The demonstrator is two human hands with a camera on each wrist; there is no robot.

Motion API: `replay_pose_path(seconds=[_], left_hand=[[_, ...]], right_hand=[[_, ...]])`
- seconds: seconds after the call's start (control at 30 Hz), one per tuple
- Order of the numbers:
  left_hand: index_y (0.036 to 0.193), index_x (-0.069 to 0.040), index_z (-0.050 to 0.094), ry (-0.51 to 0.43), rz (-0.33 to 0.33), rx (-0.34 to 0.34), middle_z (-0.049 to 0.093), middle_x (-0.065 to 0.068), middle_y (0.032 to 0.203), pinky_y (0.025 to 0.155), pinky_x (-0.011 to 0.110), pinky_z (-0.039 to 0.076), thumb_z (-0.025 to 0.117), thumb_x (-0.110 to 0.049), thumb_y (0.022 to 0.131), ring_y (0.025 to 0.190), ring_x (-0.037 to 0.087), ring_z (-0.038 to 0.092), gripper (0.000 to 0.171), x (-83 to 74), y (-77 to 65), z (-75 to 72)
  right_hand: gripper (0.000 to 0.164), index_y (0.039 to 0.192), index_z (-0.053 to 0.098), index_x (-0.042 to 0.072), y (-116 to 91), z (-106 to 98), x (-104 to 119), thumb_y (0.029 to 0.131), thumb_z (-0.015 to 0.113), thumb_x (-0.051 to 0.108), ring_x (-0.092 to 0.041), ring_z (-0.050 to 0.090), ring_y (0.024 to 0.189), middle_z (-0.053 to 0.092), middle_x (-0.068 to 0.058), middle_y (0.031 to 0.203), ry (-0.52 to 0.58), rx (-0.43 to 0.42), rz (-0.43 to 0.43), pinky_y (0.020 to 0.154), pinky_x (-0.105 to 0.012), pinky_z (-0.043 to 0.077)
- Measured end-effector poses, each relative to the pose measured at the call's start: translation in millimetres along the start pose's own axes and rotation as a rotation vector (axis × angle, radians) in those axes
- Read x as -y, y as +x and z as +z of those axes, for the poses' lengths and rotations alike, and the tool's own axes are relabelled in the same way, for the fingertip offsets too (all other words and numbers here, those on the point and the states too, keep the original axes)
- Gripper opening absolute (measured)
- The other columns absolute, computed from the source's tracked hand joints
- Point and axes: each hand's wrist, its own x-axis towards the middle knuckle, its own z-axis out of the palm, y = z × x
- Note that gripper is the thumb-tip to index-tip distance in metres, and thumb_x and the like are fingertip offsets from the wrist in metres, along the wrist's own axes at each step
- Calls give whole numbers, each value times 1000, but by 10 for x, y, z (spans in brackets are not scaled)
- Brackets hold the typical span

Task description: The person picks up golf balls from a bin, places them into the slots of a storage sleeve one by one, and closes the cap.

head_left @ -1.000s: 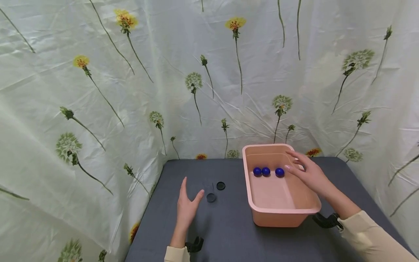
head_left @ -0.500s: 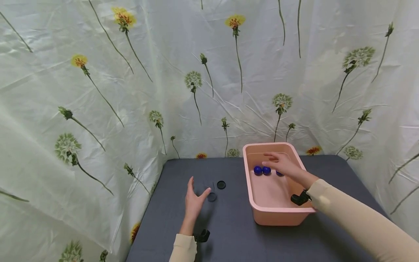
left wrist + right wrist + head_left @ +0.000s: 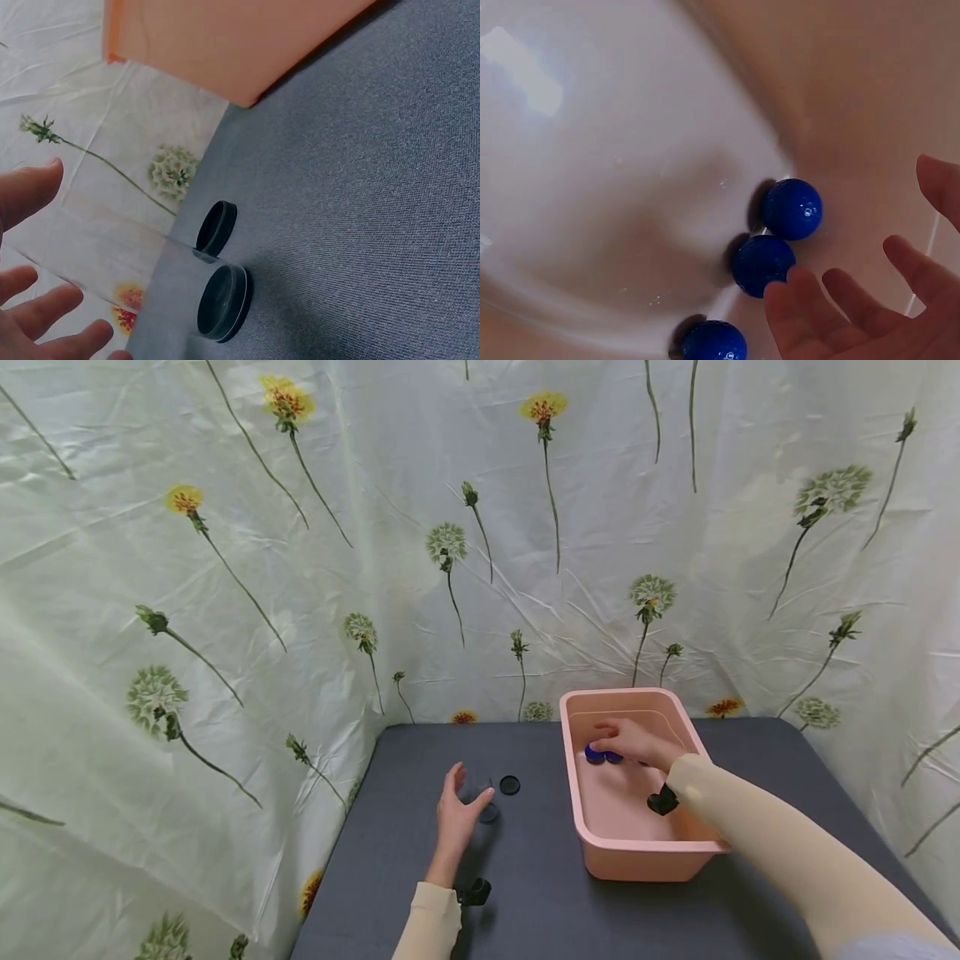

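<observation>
My left hand has its thumb and fingers spread about a clear, tube-like container with a dark base, standing on the table. The see-through wall reaches up between thumb and fingers in the left wrist view; contact cannot be made out. Just behind it lies a black round lid. Inside the pink bin, my right hand hovers over three blue balls along the far wall. Its fingers are loosely bent, and nothing is gripped. One fingertip overlaps the middle ball in the right wrist view; touch is uncertain.
A dark grey cloth covers the table. Behind and to the left hangs a pale curtain printed with dandelions. The bin's raised walls surround the right hand.
My right hand has moved left and down into the bin, from its right side to over the balls. My left hand has shifted right, closer around the clear container.
</observation>
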Motion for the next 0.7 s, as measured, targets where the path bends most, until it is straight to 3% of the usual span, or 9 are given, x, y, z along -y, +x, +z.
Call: replay_pose_path(seconds=[0.17, 0.37, 0.57, 0.7], left_hand=[[135, -14, 61, 11, 41, 23, 62, 9, 135, 102, 57, 42, 83, -29, 86, 128, 32, 54, 56, -20, 9, 8], [134, -17, 62, -52, 71, 25, 64, 11, 131, 103, 54, 43, 81, -24, 88, 124, 30, 58, 50, -50, -47, -10], [134, -19, 62, -63, 111, -17, 65, 11, 129, 100, 55, 45, 81, -28, 88, 119, 27, 60, 50, -83, -133, -49], [133, -23, 62, -49, 121, -26, 66, 8, 128, 99, 55, 46, 81, -30, 87, 118, 25, 61, 51, -150, -137, -83]], right_hand=[[62, 142, 43, -14, 118, 36, 7, 95, 69, 16, -44, 54, 124, 52, -34, 137, -62, 12, -46, 98, -52, 47], [58, 136, 50, -14, 183, 99, -24, 90, 73, 13, -44, 56, 121, 57, -32, 132, -173, 50, -81, 104, -52, 41], [53, 130, 57, -12, 178, 176, -51, 89, 75, 16, -32, 60, 97, 63, -29, 119, -261, 96, -71, 91, -46, 48], [45, 122, 62, -8, 230, 221, -55, 85, 75, 14, -28, 58, 87, 65, -24, 108, -335, 77, -131, 84, -41, 49]])
